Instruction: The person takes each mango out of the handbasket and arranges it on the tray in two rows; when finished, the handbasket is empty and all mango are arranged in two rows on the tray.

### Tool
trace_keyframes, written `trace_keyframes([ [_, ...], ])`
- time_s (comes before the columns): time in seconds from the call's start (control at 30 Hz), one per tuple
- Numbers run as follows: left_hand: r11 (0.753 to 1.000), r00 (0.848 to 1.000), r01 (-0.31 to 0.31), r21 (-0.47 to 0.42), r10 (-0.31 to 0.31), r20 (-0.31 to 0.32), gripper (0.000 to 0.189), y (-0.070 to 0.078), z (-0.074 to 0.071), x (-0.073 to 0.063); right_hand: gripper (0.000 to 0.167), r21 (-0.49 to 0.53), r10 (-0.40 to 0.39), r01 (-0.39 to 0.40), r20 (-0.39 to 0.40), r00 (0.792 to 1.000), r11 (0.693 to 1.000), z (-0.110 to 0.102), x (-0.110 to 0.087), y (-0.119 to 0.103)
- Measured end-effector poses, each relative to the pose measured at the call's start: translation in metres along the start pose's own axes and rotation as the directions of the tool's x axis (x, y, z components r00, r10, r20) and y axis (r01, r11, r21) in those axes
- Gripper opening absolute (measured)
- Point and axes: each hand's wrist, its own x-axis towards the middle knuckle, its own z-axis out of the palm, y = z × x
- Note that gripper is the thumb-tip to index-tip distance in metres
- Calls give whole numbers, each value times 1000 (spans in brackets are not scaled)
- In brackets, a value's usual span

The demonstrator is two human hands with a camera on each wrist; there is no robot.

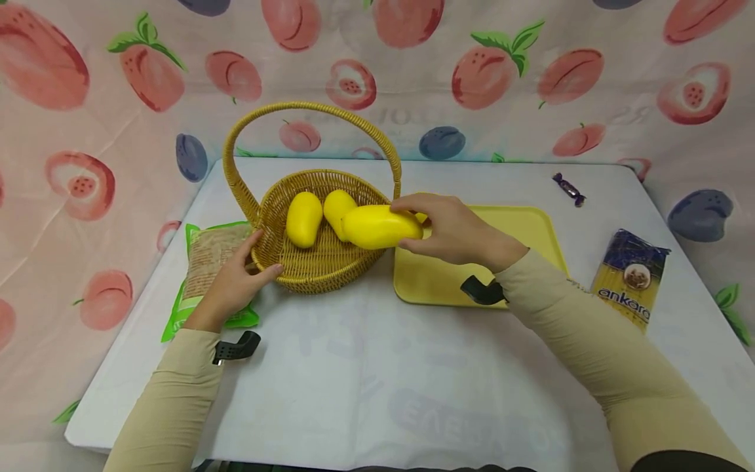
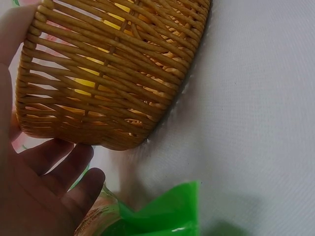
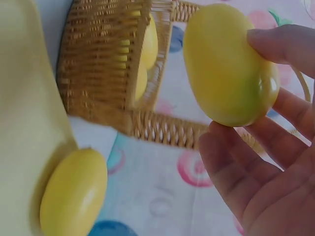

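Note:
My right hand (image 1: 451, 229) holds a yellow mango (image 1: 377, 227) by one end, above the right rim of a wicker basket (image 1: 318, 283). The other end of that mango overlaps a second mango (image 1: 339, 206) in the basket, and a third mango (image 1: 303, 219) lies to its left. With thumb inside and fingers outside, my left hand (image 1: 230, 288) grips the basket's left rim. One more mango (image 3: 74, 194) lies on the yellow tray (image 1: 430, 285), mostly hidden behind my right hand in the head view.
A green-edged bag (image 1: 212, 255) of brown food lies left of the basket, partly under my left arm. At the right are a blue and yellow "ankara" packet (image 1: 631, 278) and a small wrapped candy (image 1: 569, 190). The basket's tall handle (image 1: 315, 106) arches over its back.

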Motion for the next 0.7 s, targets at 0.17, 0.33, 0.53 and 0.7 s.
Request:
trace_keyframes([
  [0.17, 1000, 1000, 2, 1, -2, 5, 93, 1, 0, 0, 49, -17, 24, -24, -7, 1000, 1000, -13, -17, 9],
  [0.33, 1000, 1000, 1, 4, -1, 1, 94, 3, -1, -1, 49, -23, 55, -55, 9, 998, 998, -24, -28, 17],
  [0.53, 1000, 1000, 1, 12, -1, -3, 94, 3, 0, -1, 51, -44, 128, -128, 8, 992, 991, -33, -42, 30],
  [0.7, 1000, 1000, 6, 9, -6, -2, 94, 3, 0, -1, 51, -24, 186, -186, -9, 982, 982, -39, -57, 47],
])
